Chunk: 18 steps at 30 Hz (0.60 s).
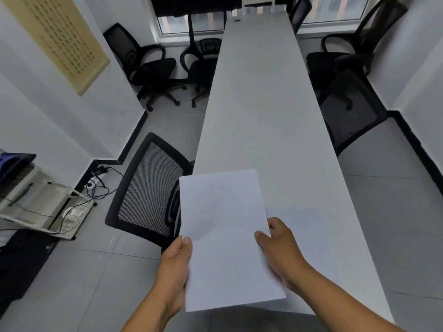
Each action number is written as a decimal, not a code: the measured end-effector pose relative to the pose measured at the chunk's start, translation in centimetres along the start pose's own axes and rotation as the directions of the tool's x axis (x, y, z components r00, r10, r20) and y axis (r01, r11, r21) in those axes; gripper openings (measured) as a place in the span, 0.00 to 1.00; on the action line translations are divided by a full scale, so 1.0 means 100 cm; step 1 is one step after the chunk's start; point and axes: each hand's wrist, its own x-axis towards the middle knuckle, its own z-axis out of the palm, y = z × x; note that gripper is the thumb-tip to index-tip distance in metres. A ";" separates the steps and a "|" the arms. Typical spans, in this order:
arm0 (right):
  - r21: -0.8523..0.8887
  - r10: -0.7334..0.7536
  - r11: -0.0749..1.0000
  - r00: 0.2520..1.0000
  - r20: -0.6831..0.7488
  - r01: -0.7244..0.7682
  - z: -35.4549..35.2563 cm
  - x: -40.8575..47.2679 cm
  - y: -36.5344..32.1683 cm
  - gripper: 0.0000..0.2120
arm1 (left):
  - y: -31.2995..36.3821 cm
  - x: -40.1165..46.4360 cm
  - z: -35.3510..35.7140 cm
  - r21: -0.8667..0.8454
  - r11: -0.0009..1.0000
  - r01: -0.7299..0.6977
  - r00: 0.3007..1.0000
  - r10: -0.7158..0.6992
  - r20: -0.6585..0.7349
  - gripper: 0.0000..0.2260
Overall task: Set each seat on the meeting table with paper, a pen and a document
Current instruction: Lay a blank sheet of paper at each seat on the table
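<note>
Holding paper (227,238) w/ left hand (176,264) & right hand (279,250) over table (259,116)

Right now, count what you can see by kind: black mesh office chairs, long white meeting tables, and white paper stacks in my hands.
Black mesh office chairs: 6
Long white meeting table: 1
White paper stack, held by left hand and right hand: 1
Total: 8
</note>
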 end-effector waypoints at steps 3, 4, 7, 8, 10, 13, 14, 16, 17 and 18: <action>0.008 -0.031 0.999 0.999 -0.005 0.031 0.019 -0.011 -0.015 0.09 | 0.011 -0.002 -0.021 0.013 0.999 -0.040 0.999 0.040 0.013 0.14; -0.001 -0.052 0.999 0.999 -0.006 0.052 0.031 -0.016 -0.022 0.09 | 0.016 -0.003 -0.034 0.007 0.999 -0.050 0.999 0.050 0.018 0.14; -0.031 -0.098 0.995 0.995 -0.022 0.097 0.059 -0.029 -0.036 0.08 | 0.027 -0.001 -0.064 0.000 0.998 -0.069 0.997 0.069 0.028 0.14; -0.044 -0.110 0.993 0.994 -0.027 0.108 0.071 -0.034 -0.040 0.07 | 0.031 -0.001 -0.076 -0.005 0.997 -0.078 0.996 0.078 0.033 0.15; -0.057 -0.121 0.991 0.992 -0.047 0.118 0.099 -0.043 -0.049 0.06 | 0.040 0.002 -0.107 0.001 0.996 -0.094 0.994 0.094 0.056 0.15; -0.034 -0.147 0.989 0.987 -0.070 0.145 0.144 -0.059 -0.065 0.06 | 0.059 0.008 -0.157 0.004 0.991 -0.134 0.989 0.133 0.064 0.15; -0.024 -0.159 0.987 0.984 -0.080 0.158 0.162 -0.065 -0.072 0.05 | 0.066 0.012 -0.176 0.009 0.988 -0.156 0.985 0.155 0.071 0.14; 0.006 -0.174 0.985 0.980 -0.095 0.175 0.195 -0.076 -0.085 0.05 | 0.080 0.021 -0.212 0.026 0.980 -0.196 0.978 0.194 0.079 0.14; 0.016 -0.182 0.983 0.979 -0.095 0.184 0.210 -0.080 -0.090 0.05 | 0.088 0.024 -0.229 0.028 0.976 -0.214 0.974 0.212 0.080 0.14; 0.023 -0.189 0.981 0.977 -0.098 0.192 0.227 -0.085 -0.097 0.06 | 0.096 0.026 -0.247 0.031 0.973 -0.228 0.971 0.225 0.084 0.14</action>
